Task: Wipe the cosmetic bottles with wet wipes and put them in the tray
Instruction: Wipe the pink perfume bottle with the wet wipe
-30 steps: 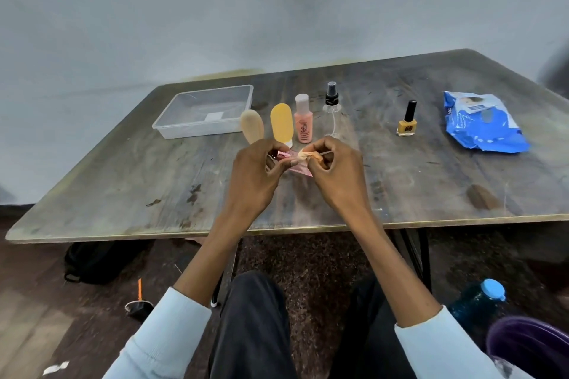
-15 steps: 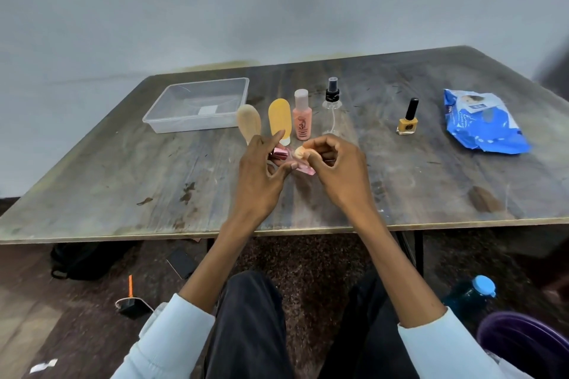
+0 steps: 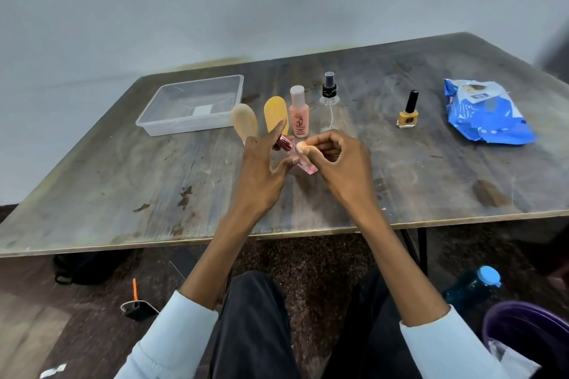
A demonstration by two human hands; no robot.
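Clear plastic, the tray [image 3: 191,108] sat at the far left of the grey wooden table [image 3: 123,181], with nothing that I could see in it; I judged it was parked there as the drop-off, well apart from the wiping. Just right of it two oval-topped bottles, one beige [image 3: 244,121] and one yellow [image 3: 275,114], stood upright in a row with a pink lotion bottle [image 3: 299,115] and a clear spray bottle [image 3: 329,104], lined up, I supposed, to wait their turn.

Nearer me, my left hand [image 3: 261,175] steadied a small pink bottle [image 3: 303,163] with a ribbed rose cap: the forefinger lay long over the cap and the thumb came in from below, the other fingers spread loosely. I read that as a light pinch that left the glass body bare for cleaning. My right hand [image 3: 341,169] had its fingers curled tight on a small wadded wipe [image 3: 300,146], pressed to the bottle near its neck. How much of the bottle was clean I could not tell.

Farther right a yellow nail polish bottle [image 3: 408,114] stood alone, and beyond it lay the blue wet wipes pack [image 3: 483,114], handy to my right hand for a fresh sheet. I reckoned the task was barely begun, since every bottle was outside the tray.
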